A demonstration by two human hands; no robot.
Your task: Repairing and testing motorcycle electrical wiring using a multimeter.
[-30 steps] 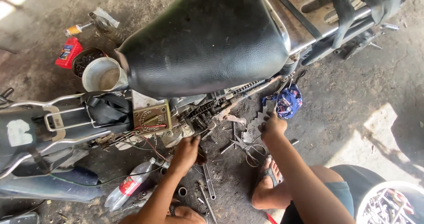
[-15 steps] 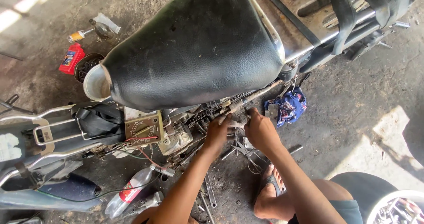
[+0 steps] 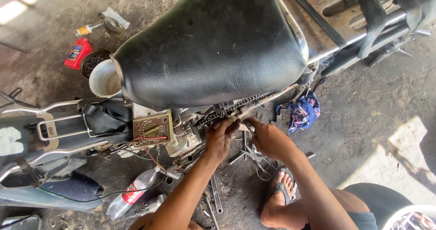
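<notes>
Both hands were at the chain point(image 3: 227, 110) of a motorbike, just under the big black seat point(image 3: 209, 44). The left hand point(image 3: 221, 137) had its fingers curled up against the chain. The right hand point(image 3: 268, 137) was close beside it, with its fingertips on the same part of the chain. The two hands almost touched each other. I could not tell if they pinched the chain tight. Pliers point(image 3: 254, 156) and wrenches point(image 3: 215, 193) lay on the dirt floor point(image 3: 377, 121) below the hands. A blue rag point(image 3: 302, 112) lay near the right hand. A white bucket point(image 3: 103, 79) and a red can point(image 3: 77, 53) sat well apart, past the seat.
</notes>
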